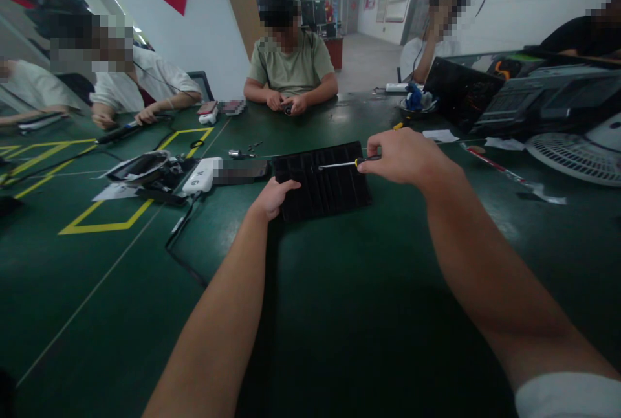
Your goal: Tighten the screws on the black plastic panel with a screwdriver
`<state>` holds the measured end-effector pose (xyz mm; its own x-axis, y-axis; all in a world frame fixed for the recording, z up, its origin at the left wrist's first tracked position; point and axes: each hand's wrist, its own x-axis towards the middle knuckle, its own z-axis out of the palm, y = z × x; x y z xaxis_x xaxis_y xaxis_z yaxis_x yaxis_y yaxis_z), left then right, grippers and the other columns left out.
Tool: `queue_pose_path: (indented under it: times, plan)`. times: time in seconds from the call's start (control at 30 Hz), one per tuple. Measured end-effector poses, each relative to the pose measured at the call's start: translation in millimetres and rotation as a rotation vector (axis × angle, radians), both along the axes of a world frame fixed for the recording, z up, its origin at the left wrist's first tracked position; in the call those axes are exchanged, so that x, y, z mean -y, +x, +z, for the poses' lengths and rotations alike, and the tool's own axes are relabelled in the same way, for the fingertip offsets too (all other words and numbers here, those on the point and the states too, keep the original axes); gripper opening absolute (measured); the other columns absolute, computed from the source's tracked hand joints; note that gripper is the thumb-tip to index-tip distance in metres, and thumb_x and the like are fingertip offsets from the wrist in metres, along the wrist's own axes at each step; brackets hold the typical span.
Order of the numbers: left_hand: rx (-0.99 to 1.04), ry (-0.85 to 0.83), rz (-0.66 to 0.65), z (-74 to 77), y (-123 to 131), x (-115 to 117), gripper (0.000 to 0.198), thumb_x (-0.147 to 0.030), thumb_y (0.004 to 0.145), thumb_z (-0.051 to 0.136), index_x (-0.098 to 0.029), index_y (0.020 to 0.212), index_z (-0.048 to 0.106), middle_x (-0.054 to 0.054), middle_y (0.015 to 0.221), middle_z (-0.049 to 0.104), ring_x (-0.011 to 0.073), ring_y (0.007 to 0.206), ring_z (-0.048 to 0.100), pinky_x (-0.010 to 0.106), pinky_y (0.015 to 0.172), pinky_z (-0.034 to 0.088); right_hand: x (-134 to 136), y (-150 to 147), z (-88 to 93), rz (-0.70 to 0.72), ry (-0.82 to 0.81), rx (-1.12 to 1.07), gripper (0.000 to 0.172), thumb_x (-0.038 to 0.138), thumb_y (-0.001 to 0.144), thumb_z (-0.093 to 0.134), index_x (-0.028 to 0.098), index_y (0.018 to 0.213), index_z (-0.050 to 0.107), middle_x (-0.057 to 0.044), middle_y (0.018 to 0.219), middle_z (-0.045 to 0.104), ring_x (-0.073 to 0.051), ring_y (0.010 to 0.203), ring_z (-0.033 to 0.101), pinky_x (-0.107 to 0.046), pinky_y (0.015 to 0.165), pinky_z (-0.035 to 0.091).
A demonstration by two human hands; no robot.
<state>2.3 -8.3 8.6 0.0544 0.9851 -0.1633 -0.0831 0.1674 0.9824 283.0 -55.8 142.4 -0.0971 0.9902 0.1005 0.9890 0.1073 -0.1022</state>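
A black rectangular panel with ribs lies tilted over the green table in front of me. My left hand grips its left edge, with the thumb across the top face. In my right hand is a screwdriver with a thin metal shaft and a black-and-yellow handle. The shaft points left across the panel, and its tip is over the panel's upper middle. Whether the tip touches a screw is too small to tell.
Left of the panel are a white power strip, cables and a dark opened device. A small metal cylinder lies behind. To the right are a fan and large dark casings. Several people sit around the green table.
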Motion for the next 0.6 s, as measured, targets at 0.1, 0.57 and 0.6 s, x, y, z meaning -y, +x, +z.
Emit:
queue_pose_path:
  times: [0.1,0.57,0.6]
  plan:
    - [-0.001,0.000,0.000,0.2,0.3,0.3,0.041,-0.022,0.060,0.081,-0.018,0.099,0.071,0.008,0.092,0.079,0.0315,0.096,0.078,0.052,0.092,0.064,-0.7,0.7,-0.2,0.001,0.008,-0.009,0.033,0.056,0.083,0.071,0.027,0.099,0.076,-0.009,0.097,0.076,-0.031,0.094,0.068,-0.039,0.071,0.046]
    - [-0.013,-0.001,0.009,1.5,1.2,1.3,0.040,-0.021,0.060,0.080,-0.019,0.098,0.071,0.008,0.092,0.079,0.0317,0.096,0.078,0.052,0.093,0.064,-1.3,0.8,-0.9,0.005,0.001,-0.007,0.038,0.060,0.086,0.067,0.026,0.098,0.080,-0.011,0.098,0.077,-0.031,0.094,0.069,-0.041,0.074,0.049]
    - [-0.012,0.000,0.010,1.9,1.4,1.6,0.040,-0.021,0.059,0.080,-0.019,0.098,0.071,0.008,0.091,0.079,0.0315,0.096,0.078,0.051,0.093,0.064,-1.4,0.8,-0.9,0.004,0.002,-0.008,0.037,0.060,0.086,0.067,0.026,0.098,0.080,-0.011,0.098,0.077,-0.031,0.094,0.069,-0.041,0.075,0.049]
